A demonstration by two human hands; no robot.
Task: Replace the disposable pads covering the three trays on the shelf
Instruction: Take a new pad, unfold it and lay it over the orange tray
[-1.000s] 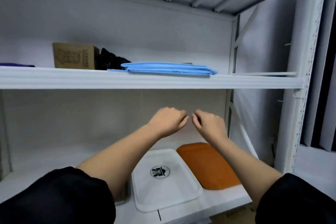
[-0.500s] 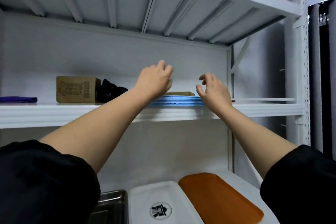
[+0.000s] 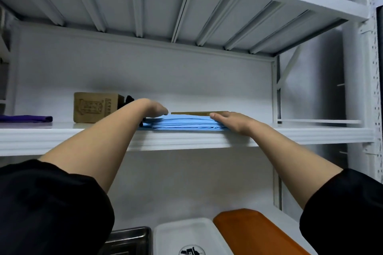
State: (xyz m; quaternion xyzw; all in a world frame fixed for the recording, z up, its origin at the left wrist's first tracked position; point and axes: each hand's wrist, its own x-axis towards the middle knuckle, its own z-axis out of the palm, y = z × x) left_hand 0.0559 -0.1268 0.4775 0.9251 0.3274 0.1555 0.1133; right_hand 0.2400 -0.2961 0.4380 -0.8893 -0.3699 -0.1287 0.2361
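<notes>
White shelf (image 3: 300,133): both hands, left hand (image 3: 155,109), right hand (image 3: 232,121), flat on blue pads (image 3: 186,123).

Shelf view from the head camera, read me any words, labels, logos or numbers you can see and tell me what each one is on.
No text reads clearly.
Brown box: printed drawing and a column of characters, too blurred to read.
White tray: round black logo, cut off by the frame edge, unreadable.
Blue pads, orange tray, metal tray: no markings visible.

Left of your left hand sit a brown box (image 3: 94,107), something black (image 3: 129,100) behind it, and a purple cloth (image 3: 27,118) farther left.
</notes>
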